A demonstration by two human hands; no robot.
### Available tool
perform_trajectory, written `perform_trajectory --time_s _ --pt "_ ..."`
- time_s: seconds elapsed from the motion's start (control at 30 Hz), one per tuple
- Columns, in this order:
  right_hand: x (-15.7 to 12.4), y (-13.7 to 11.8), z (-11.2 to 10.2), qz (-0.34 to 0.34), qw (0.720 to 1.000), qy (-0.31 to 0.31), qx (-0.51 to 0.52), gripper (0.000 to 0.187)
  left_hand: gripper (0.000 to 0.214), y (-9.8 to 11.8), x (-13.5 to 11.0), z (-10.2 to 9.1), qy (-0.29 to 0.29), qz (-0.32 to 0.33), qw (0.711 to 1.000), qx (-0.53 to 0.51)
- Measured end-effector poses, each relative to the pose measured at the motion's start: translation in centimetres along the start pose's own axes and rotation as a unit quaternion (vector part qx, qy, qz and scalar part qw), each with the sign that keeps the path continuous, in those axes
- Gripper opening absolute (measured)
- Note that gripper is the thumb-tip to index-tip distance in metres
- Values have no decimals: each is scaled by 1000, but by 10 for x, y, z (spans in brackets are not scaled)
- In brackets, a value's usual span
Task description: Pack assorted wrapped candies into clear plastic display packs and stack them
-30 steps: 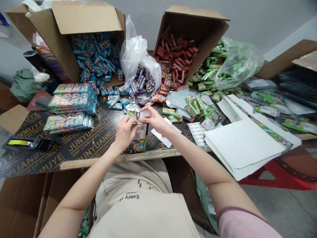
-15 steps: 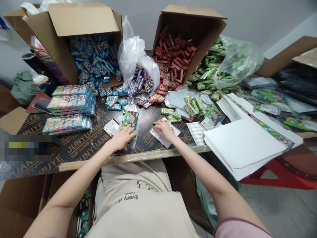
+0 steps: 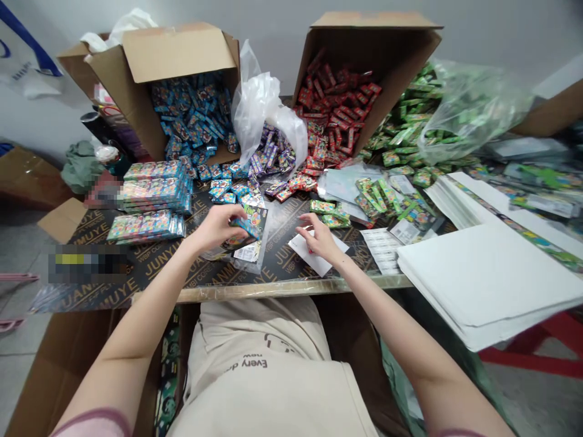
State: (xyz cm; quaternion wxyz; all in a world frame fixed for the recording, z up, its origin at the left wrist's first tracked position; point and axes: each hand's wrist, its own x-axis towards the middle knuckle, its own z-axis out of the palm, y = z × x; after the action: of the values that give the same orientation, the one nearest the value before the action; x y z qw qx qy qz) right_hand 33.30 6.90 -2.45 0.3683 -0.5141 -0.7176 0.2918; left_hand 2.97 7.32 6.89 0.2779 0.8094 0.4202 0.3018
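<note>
My left hand (image 3: 219, 228) is closed, thumb and fingers pinching a small blue printed packet (image 3: 246, 227). Under and beside it lies a clear plastic sleeve (image 3: 263, 249) with a dark, colourful printed card (image 3: 257, 217) and a white label. My right hand (image 3: 319, 238) hovers over or rests on a white sheet of paper (image 3: 331, 260), fingers curved and apart; I see nothing held in them. Green packets (image 3: 330, 212) lie just beyond that hand. Loose blue packets (image 3: 223, 191) lie beyond my left hand.
Cardboard boxes hold blue packets (image 3: 194, 115) and red packets (image 3: 339, 115). Purple packets (image 3: 273, 149) spill from a plastic bag between them; green packets (image 3: 405, 121) are heaped at right. Stacked bundles (image 3: 150, 191) stand left. White boards (image 3: 487, 273) overhang the table's right front edge.
My left hand has lifted from the sleeve and now pinches a small blue packet. My right hand's fingers have risen and spread slightly over the white paper. The view has shifted left.
</note>
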Motion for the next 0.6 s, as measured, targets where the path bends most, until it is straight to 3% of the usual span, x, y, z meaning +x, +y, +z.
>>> perform_trajectory --time_s 0.1,0.2,0.27,0.37,0.47,0.6 --pt "7 -51 11 -8 987 38 156 44 24 9 -5 -6 125 -28 983 -128" --pt "12 -99 28 -7 969 36 244 48 29 10 -13 16 163 -68 961 -214" --pt "13 -117 38 9 965 41 257 42 32 10 -19 34 172 -90 952 -235" --pt "12 -124 46 30 964 44 259 37 27 11 -27 44 171 -95 955 -222" --pt "10 -120 46 38 962 37 267 38 22 14 -30 37 147 -92 960 -219" --pt "10 -120 43 40 966 35 253 35 24 16 -25 29 131 -123 947 -267"
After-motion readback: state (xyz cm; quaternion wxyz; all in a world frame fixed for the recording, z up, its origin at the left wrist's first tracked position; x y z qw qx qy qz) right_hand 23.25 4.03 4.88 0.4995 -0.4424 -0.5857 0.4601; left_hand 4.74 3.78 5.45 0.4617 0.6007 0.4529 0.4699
